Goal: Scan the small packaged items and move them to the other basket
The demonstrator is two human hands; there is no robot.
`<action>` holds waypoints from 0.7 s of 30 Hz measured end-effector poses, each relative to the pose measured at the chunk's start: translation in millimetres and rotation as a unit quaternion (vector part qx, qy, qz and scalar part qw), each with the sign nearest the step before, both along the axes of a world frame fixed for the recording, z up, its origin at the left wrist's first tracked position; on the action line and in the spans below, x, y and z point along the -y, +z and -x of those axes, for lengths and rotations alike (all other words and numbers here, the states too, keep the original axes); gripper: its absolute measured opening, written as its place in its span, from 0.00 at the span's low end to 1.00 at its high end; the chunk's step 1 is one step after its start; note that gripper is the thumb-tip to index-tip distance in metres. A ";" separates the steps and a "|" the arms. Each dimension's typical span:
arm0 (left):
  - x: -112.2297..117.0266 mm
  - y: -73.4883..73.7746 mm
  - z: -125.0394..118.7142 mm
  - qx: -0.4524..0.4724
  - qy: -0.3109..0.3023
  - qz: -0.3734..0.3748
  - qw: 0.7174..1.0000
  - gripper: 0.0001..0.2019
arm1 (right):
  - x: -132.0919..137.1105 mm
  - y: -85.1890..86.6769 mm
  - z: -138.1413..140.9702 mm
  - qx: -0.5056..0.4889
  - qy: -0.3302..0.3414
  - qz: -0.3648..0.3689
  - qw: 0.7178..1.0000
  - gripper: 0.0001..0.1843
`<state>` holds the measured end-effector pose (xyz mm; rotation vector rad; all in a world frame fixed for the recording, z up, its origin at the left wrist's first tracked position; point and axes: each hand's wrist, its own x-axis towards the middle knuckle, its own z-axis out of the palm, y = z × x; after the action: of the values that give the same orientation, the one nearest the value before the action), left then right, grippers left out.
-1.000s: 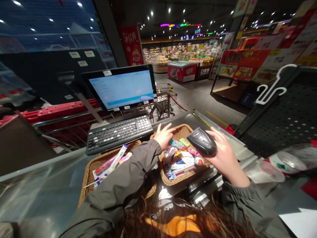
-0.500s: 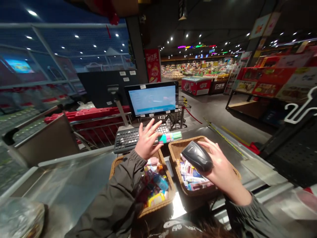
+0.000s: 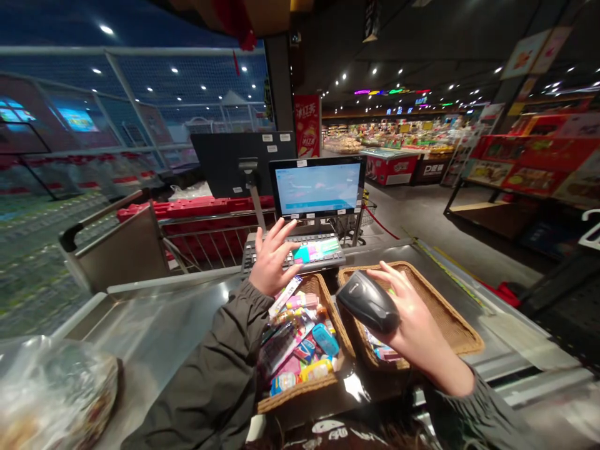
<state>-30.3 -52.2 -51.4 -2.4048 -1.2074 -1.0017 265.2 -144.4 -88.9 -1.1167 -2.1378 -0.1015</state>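
My left hand [image 3: 270, 261] is raised over the black keyboard [image 3: 262, 253], its upper fingers spread, pinching one end of a green and pink packet [image 3: 317, 250] that sticks out to the right. In my right hand [image 3: 415, 325] is a black barcode scanner [image 3: 367, 301], held above the right wicker basket [image 3: 452, 320], which has a few small packets at its near end. Below my left wrist, the left wicker basket [image 3: 304, 395] is full of several colourful small packets.
A lit monitor [image 3: 317, 186] stands behind the keyboard. The baskets rest on a steel checkout counter [image 3: 159, 319]. A filled clear plastic bag [image 3: 51, 390] lies at the near left. Red shopping carts [image 3: 197, 212] stand behind a rail; store shelves [image 3: 529, 162] are on the right.
My left hand lifted the green and pink packet out of the right basket and carried it up over the keyboard. The view turned left. My right hand kept the scanner above the right basket.
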 end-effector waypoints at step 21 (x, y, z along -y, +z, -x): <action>-6.0 -36.6 19.0 -0.010 0.000 0.048 0.999 0.11 | 5.0 -8.4 12.1 -0.010 -0.029 0.031 0.999 0.18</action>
<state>-49.3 -46.3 -88.0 -2.4805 -1.2753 -0.9371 253.1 -149.4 -97.3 -1.2123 -2.1042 -0.0504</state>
